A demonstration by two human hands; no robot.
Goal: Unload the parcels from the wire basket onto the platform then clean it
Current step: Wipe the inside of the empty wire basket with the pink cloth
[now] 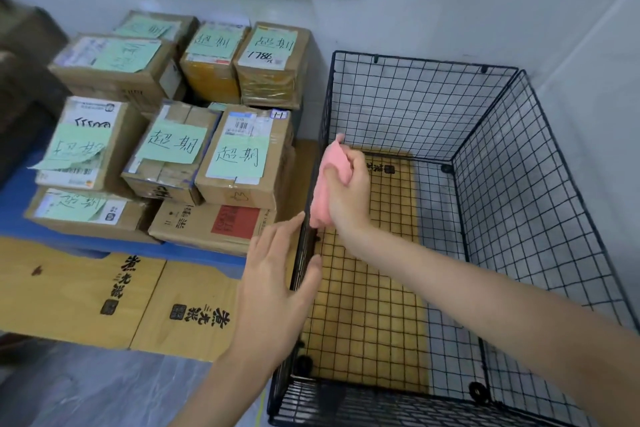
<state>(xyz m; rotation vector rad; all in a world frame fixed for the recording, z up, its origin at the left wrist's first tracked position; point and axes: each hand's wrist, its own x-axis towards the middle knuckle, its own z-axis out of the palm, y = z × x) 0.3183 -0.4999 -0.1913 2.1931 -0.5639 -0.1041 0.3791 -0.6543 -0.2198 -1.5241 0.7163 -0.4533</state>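
Observation:
The black wire basket (491, 135) stands on the floor at the right, with no parcels inside it. My right hand (349, 191) grips a pink cloth (329, 180) and holds it against the inside of the basket's left wall. My left hand (277, 284) rests flat with straight fingers against the outside of that same wall, thumb over the top rim. Several cardboard parcels (242, 163) with green paper labels are stacked on the blue platform (20, 198) at the left.
Flattened brown cardboard (104, 291) lies on the floor in front of the platform and runs under the basket. White tiled walls close the corner behind and right of the basket. A dark object (20, 55) stands at the far left. Grey floor shows at the bottom left.

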